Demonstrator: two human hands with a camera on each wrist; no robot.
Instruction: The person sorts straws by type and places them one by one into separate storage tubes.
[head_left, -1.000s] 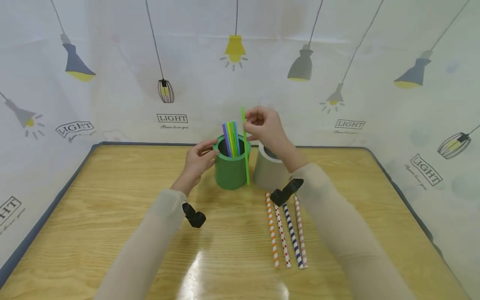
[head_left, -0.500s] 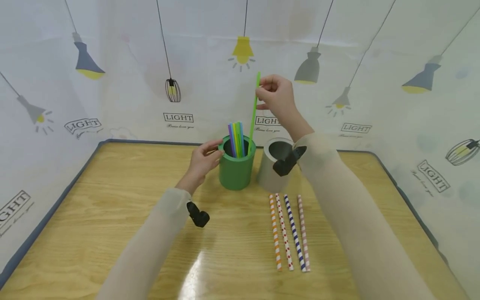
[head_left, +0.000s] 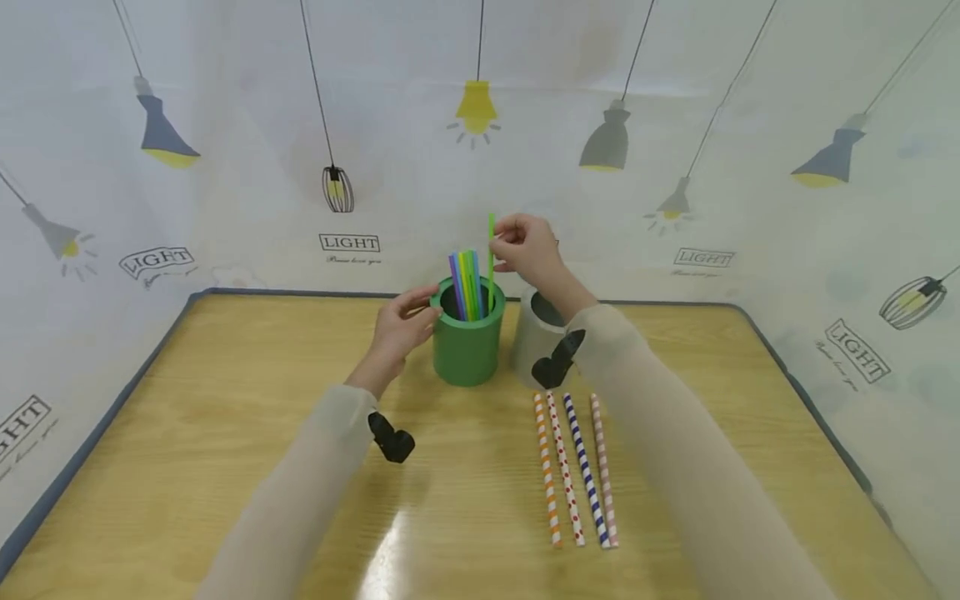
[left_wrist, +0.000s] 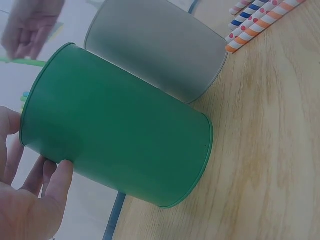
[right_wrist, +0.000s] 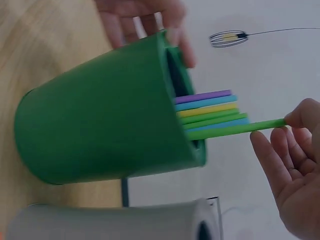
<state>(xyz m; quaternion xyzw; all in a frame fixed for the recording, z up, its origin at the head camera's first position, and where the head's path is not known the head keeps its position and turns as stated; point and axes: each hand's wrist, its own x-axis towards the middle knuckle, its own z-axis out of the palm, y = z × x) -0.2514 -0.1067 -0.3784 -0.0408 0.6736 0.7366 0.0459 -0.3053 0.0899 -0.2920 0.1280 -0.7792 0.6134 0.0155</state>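
Note:
Toward the back of the table stands a green cup (head_left: 467,358) holding a bundle of plastic straws (head_left: 465,287) in purple, blue, yellow and green. My left hand (head_left: 396,332) holds the cup at the left of its rim, the thumb (left_wrist: 61,182) against its outer wall. Above the opening, my right hand (head_left: 531,252) pinches a bright green straw (right_wrist: 225,131) near its upper end between thumb and fingertips. That straw's lower part is inside the cup at the right, beside the bundle, its bottom end hidden by the wall.
Just right of the green cup is a grey cup (head_left: 527,346), partly behind my right wrist. In front of it lie paper straws: orange-striped (head_left: 547,471), red-dotted (head_left: 566,471), blue-striped (head_left: 587,471) and pink-striped (head_left: 604,471). A lamp-patterned backdrop (head_left: 405,108) rises behind the table.
My right hand first lifted the green straw from in front of the cup's right side to above its opening, then lowered it into the cup. My left hand has stayed at the rim.

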